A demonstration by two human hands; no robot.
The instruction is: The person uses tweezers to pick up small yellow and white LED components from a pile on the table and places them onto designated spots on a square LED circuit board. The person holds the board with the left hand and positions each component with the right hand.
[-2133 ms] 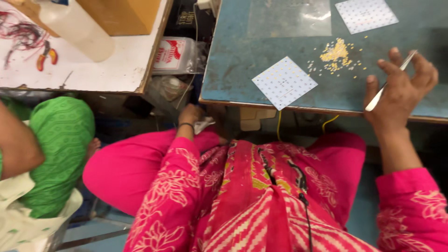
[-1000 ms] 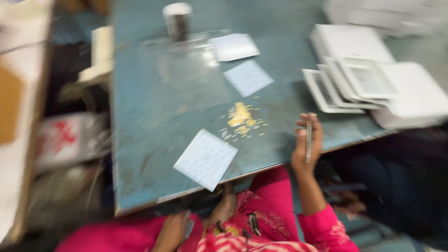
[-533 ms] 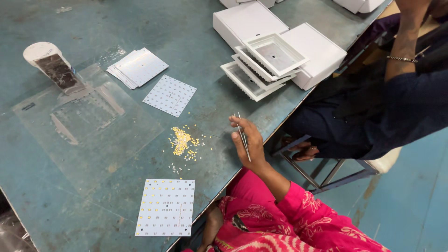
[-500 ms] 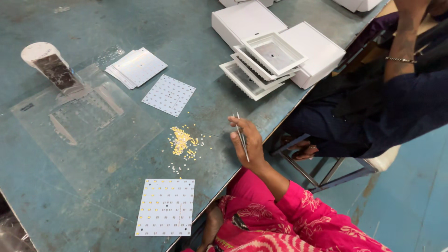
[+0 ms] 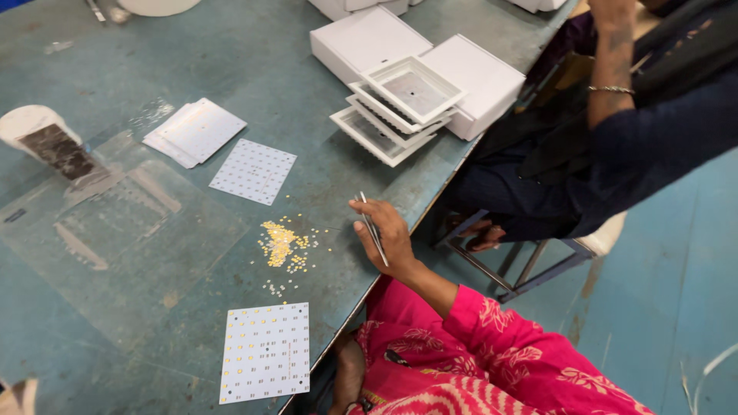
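One pair of tweezers (image 5: 373,237) is staying pinched in my right hand's (image 5: 390,240) fingers at the counter's (image 5: 92,307) near edge, now closer to the yellow chips (image 5: 281,244); my left hand (image 5: 350,374) is hanging below, grip hidden.

Two flat white rectangular boxes (image 5: 369,40) lie closed side by side at the far right of a worn blue-green table (image 5: 231,69), the second box (image 5: 480,77) touching the table's right edge. Leaning across them is a stack of shallow square white trays (image 5: 400,104), open-topped, tilted and fanned over one another. More white boxes (image 5: 354,6) are cut off by the top of the frame. Beside the table's left edge stands a white roll (image 5: 31,127) bearing a dark rectangular label (image 5: 60,151).
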